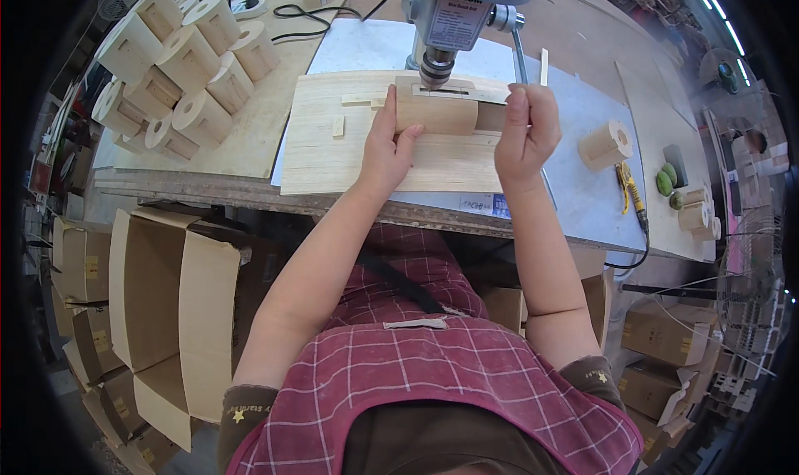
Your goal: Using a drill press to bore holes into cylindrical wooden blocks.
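My left hand (385,152) is closed round the left end of a pale wooden cylinder (441,118), which lies on its side on a flat wooden board (320,157). A narrow slot with a light strip along it runs across the cylinder's top. Just above that slot is the chuck (437,67) of a bench drill press (456,21); whether a bit touches the wood, I cannot tell. My right hand (529,132) makes a fist round the lower end of the drill's metal feed lever (520,52). Small wooden strips (338,126) lie left of the cylinder.
Several hollow wooden cylinders (190,59) are stacked at the left of the table. Another cylinder (605,144) stands at the right, near a yellow-handled corded tool (632,193) and green fruits (665,180). Open cardboard boxes (150,292) fill the floor at left; more boxes (662,333) are at right.
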`<state>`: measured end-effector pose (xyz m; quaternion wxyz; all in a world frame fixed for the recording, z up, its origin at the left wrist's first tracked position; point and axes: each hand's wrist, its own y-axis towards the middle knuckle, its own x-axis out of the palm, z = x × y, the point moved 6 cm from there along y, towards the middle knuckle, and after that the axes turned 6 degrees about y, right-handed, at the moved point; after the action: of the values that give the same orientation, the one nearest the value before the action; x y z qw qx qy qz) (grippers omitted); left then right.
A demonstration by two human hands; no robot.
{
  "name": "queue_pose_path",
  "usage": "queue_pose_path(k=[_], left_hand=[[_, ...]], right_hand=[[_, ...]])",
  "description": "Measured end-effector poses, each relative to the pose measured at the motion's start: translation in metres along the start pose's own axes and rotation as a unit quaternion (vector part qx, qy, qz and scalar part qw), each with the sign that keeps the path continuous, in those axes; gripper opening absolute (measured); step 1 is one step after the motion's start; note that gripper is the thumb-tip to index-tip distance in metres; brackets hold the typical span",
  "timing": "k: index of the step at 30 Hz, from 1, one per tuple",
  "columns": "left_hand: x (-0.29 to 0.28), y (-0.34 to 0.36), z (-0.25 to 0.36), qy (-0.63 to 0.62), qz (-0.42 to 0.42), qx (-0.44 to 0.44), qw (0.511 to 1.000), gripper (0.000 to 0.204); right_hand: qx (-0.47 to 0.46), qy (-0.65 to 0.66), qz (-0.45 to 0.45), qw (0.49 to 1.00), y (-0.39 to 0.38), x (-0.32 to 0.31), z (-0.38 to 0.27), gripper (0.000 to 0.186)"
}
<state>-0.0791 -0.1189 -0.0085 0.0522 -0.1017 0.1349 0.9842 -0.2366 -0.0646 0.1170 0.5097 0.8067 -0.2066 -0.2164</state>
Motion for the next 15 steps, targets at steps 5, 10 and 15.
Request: queue_pose_path(k=[5, 10, 15], left_hand=[[0.0, 0.001, 0.002, 0.031, 0.019, 0.052, 0.998, 0.065], [0.001, 0.001, 0.0, 0.025, 0.013, 0.034, 0.999, 0.064], [-0.002, 0.0, 0.001, 0.027, 0.025, 0.055, 0.998, 0.064]], right_hand=[[-0.017, 0.018, -0.006, 1.0, -0.019, 0.007, 0.02, 0.005], [-0.059, -0.007, -0.006, 0.998, -0.018, 0.006, 0.018, 0.005], [-0.074, -0.032, -0.043, 0.996, 0.004, -0.004, 0.001, 0.002]])
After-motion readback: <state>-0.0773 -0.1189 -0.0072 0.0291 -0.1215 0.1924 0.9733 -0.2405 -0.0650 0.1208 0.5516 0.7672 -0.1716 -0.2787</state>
